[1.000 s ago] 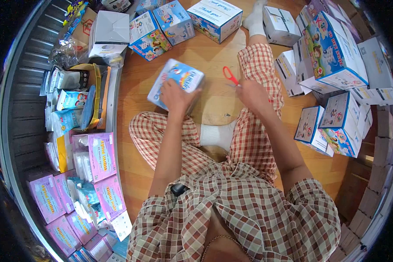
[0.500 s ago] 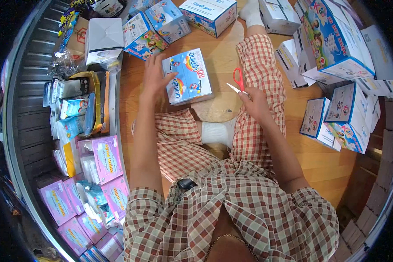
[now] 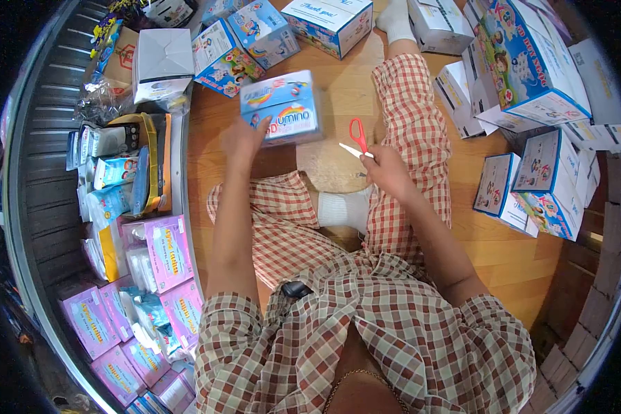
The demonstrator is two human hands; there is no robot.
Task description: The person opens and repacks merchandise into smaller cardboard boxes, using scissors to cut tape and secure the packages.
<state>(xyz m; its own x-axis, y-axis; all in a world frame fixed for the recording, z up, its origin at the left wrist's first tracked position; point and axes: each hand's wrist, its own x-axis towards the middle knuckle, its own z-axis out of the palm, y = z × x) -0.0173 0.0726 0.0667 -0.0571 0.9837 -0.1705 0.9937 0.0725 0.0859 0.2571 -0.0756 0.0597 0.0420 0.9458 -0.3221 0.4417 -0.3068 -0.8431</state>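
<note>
My left hand [image 3: 245, 141] grips the near left corner of a blue and white Umino box [image 3: 279, 110], its thumb on the printed side. The box is tilted and a little smeared by motion, with rainbow lettering on the faces that show. In my right hand [image 3: 391, 171] is a pair of red-handled scissors [image 3: 357, 131]. One red loop sticks out beyond the fingers, and a pale pointed part [image 3: 350, 149] juts to the left. The fingers hide the rest of the scissors.
Printed cartons [image 3: 228, 58] stand beyond the box, and more cartons [image 3: 531, 69] are stacked on the right. Along the left, a metal-edged shelf [image 3: 185, 165] carries pink packs [image 3: 169, 252] and bagged goods. My checked trouser legs [image 3: 410, 90] frame the wooden floor [image 3: 493, 276].
My left hand has closed on the box, turning and tilting it so another face shows, and shifting it slightly left. My right hand has moved a little left with the scissors.
</note>
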